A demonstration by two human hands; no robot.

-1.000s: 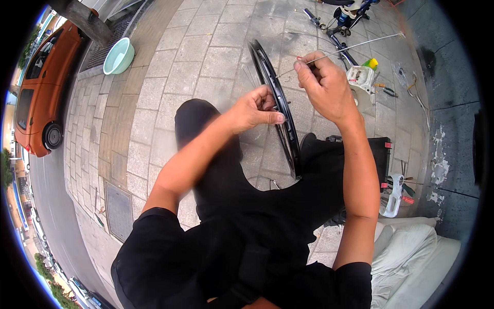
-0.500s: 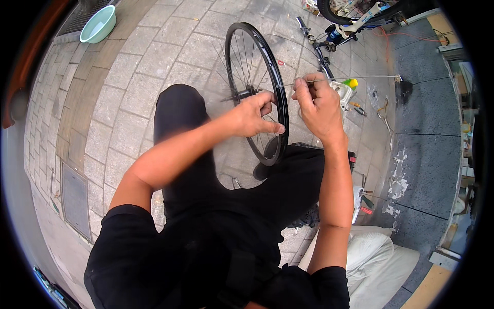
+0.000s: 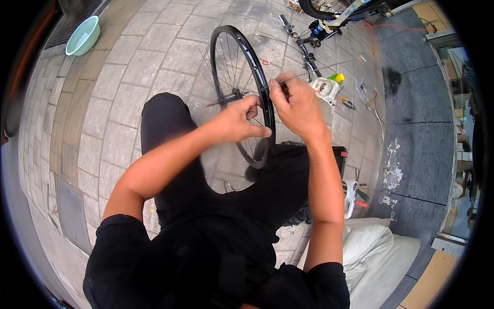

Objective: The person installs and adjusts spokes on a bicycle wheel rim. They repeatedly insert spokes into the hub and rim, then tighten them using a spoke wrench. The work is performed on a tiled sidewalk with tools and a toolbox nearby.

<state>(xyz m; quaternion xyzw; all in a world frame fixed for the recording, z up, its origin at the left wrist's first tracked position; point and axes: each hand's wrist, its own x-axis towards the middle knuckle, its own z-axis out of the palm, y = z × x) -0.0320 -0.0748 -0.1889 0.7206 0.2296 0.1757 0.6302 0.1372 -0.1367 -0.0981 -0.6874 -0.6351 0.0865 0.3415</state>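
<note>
- A black bicycle wheel (image 3: 234, 56) stands upright on its rim between the seated person's knees, its thin spokes running in to a hub (image 3: 232, 96) at the middle.
- A loose spoke (image 3: 329, 65), a long thin metal rod, runs from the rim out to the right over the paving.
- The right hand (image 3: 296, 105) pinches that spoke between thumb and fingertips just beside the rim, closed on it.
- The left hand (image 3: 237, 122) grips the near part of the rim, thumb stretched along its outer edge and fingers curled in among the spokes.
- Both forearms come up from the lower edge over black trousers (image 3: 216, 206).
- Just beyond the right hand a white plastic container (image 3: 325, 88) sits on the stone paving (image 3: 128, 77), with a yellow-green bottle (image 3: 337, 78) touching its far side and small hand tools (image 3: 347, 104) near it.
- Farther off, at the top edge, part of a bicycle (image 3: 329, 15) is visible.
- A pale green basin (image 3: 82, 35) lies well apart at the upper left.
- A white cloth bundle (image 3: 381, 252) lies at the person's lower right.
</note>
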